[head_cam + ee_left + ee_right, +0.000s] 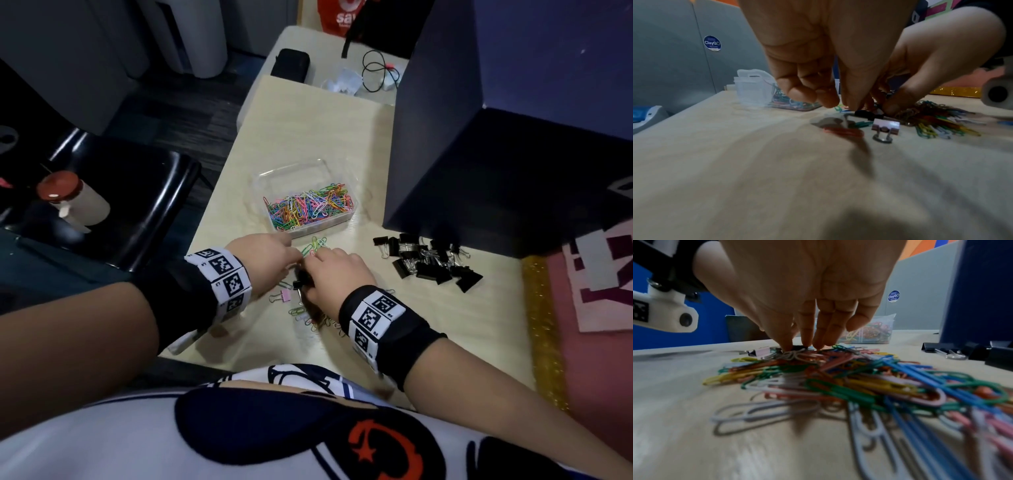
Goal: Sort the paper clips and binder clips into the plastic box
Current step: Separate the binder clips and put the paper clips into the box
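Observation:
A clear plastic box [346, 219] [754, 87] [887, 337] on the table holds a heap of coloured paper clips [308, 205]. My two hands meet just in front of it. My right hand [308, 274] [797, 345] pinches a small black binder clip [298, 278] [864, 113] [800, 347] between thumb and fingertips, over a loose pile of paper clips [320, 320] [849, 379] [937, 123]. My left hand [294, 263] [838, 104] has curled fingers with tips down beside the same clip; what they hold is hidden. A pink binder clip [284, 295] [885, 126] [761, 351] lies close by.
A pile of black binder clips [430, 262] [972, 351] lies to the right, against a dark blue box [445, 137]. A few green paper clips [317, 244] lie by the plastic box. A black chair with a bottle [73, 202] stands left of the table edge.

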{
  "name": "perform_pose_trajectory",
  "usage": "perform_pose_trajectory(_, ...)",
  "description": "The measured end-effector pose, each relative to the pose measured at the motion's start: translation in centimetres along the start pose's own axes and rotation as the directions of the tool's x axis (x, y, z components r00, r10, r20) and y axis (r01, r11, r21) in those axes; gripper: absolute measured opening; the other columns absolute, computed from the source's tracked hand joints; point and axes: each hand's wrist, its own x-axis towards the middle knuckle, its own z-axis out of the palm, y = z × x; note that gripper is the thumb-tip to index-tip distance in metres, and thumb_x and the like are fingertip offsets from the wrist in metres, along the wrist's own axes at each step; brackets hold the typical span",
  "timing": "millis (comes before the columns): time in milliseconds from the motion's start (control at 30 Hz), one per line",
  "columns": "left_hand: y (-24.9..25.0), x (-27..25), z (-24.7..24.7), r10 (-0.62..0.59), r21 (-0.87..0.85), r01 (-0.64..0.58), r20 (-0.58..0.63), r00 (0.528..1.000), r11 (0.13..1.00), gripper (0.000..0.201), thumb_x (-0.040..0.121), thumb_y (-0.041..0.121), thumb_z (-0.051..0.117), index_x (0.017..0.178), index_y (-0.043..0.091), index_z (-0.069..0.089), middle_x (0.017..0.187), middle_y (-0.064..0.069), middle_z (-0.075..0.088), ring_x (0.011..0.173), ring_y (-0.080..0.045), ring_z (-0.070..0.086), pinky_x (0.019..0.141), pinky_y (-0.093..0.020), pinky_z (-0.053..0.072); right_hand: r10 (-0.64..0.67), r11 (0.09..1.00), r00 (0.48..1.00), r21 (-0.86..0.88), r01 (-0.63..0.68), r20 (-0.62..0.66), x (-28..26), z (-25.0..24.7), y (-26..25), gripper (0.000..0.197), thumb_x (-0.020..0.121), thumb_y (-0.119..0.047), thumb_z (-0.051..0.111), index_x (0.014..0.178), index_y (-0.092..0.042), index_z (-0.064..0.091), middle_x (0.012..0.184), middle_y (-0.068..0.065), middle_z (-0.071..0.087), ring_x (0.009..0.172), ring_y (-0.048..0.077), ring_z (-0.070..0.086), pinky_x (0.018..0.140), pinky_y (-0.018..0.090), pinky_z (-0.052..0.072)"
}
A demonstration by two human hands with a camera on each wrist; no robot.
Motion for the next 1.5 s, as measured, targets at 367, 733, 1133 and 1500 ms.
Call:
perform_pose_trajectory(367,0.6,-0.6,0.2,0.029,0.096,-0.048,0.186,0.982,0.994,0.027,0.085,0.042,0.057,0.107,0.027,0.057,0.103,0.002,0.056,0.097,-0.022,0.057,0.065,-0.028,0.039,0.116,0.991,0.993,0.063,-0.115,-0.013,-0.4,0.3,0.5,0.045,0.087,-0.049,0.056,0.119,-0.018,0.051,0.118,0.006,0.054,0.112,0.028,0.051,0.092,0.040,0.039)
perform_pose_trajectory(733,1.4,-0.3,0.3,0.050,0.019,-0.050,-0.004,0.999,0.999,0.031,0.080,0.040,0.051,0.105,0.022,0.056,0.099,0.001,0.056,0.092,-0.025,0.058,0.068,-0.032,0.048,0.139,0.976,0.989,0.176,-0.128,-0.050,-0.7,0.2,1.2,0.035,0.086,-0.042,0.056,0.112,-0.019,0.058,0.111,0.005,0.055,0.106,0.027,0.055,0.088,0.036,0.039)
perform_pose_trajectory(1133,5.5,4.7,-4.4,0.100,-0.265,-0.170,-0.256,0.962,0.949,0.037,0.092,0.032,0.053,0.127,0.022,0.050,0.106,0.002,0.063,0.093,-0.019,0.059,0.082,-0.030,0.046,0.722,0.601,0.662,0.656,-0.457,-0.200,-4.1,-0.7,8.2,0.032,0.096,-0.033,0.047,0.122,-0.016,0.049,0.123,0.008,0.051,0.098,0.027,0.058,0.074,0.029,0.039)
perform_pose_trajectory(1500,2.0,3.4,-1.2,0.045,0.191,-0.080,0.178,0.983,0.978,0.022,0.087,0.029,0.056,0.108,0.025,0.059,0.101,0.001,0.061,0.094,-0.022,0.059,0.063,-0.030,0.046,0.417,0.824,0.900,0.469,-0.317,-0.124,-3.2,1.0,5.4,0.016,0.092,-0.022,0.050,0.106,-0.019,0.058,0.111,0.003,0.051,0.098,0.023,0.057,0.085,0.035,0.049)
